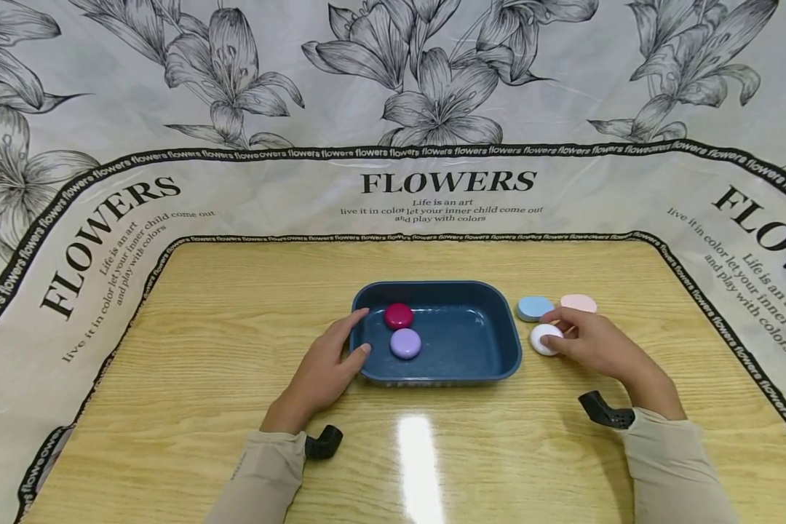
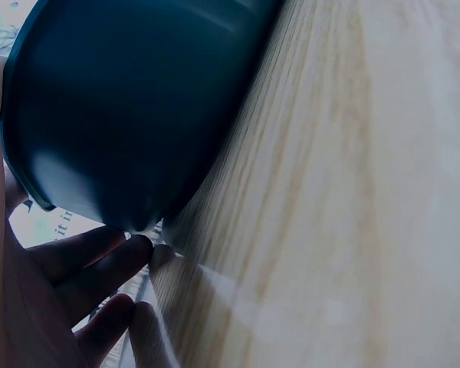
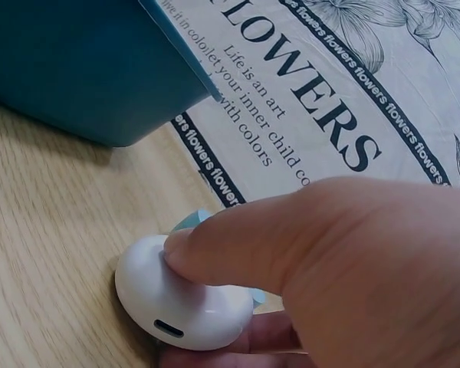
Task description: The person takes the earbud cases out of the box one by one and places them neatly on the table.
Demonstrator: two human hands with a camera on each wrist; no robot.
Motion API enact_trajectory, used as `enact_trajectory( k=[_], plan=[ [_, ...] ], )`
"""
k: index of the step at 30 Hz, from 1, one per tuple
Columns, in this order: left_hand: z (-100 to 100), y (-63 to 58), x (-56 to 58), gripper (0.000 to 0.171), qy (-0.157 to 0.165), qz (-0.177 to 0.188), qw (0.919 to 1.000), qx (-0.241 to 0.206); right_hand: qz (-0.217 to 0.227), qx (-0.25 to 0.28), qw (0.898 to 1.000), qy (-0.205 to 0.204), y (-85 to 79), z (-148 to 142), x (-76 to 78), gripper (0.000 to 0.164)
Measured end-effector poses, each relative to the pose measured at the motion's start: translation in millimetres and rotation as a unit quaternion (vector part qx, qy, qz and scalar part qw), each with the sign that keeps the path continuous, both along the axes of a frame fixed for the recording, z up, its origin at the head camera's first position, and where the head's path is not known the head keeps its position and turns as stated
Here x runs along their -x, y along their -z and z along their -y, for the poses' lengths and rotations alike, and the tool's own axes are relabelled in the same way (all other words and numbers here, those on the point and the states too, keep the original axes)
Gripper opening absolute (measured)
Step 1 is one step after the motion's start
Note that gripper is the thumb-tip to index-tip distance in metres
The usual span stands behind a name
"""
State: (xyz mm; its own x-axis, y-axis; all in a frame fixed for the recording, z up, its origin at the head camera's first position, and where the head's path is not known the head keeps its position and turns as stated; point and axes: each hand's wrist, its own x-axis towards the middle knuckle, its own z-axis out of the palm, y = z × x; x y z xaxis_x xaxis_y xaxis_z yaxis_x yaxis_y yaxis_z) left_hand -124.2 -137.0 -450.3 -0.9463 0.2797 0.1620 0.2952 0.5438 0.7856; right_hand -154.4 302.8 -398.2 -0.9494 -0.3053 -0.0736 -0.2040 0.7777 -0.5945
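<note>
A dark blue rectangular tub (image 1: pixel 435 375) stands on the table with a dark red round case (image 1: pixel 398 316) and a lilac round case (image 1: pixel 405 343) inside, near its left end. My left hand (image 1: pixel 324 367) rests against that end, thumb and index fingertip at the rim, the other fingers loosely spread lower down in the left wrist view. To the right of the tub, my right hand (image 1: pixel 592 342) pinches a small round white case (image 3: pixel 157 291) between thumb and fingers. A slot like a charging port shows on its side. It appears to be at the tabletop.
Just behind the white case lie a light blue round piece (image 1: pixel 535 308) and a pale pink one (image 1: pixel 579 303), partly covered by the right hand. The wooden table (image 1: pixel 236 306) meets a flower-printed cloth (image 1: pixel 445 196) at the back and sides.
</note>
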Motion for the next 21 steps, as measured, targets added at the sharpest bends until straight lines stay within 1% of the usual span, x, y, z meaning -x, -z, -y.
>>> enact_trajectory(
  k=[14,21],
  plan=[
    [-0.1,0.6,0.1,0.056,0.001,0.004,1.0000,0.003,-0.008,-0.025,1.000,-0.001,0.7,1.0,0.9,0.035],
    [-0.2,0.6,-0.2,0.056,-0.001,0.005,1.0000,0.005,-0.012,-0.026,1.000,-0.003,0.9,1.7,0.8,0.035]
  ],
)
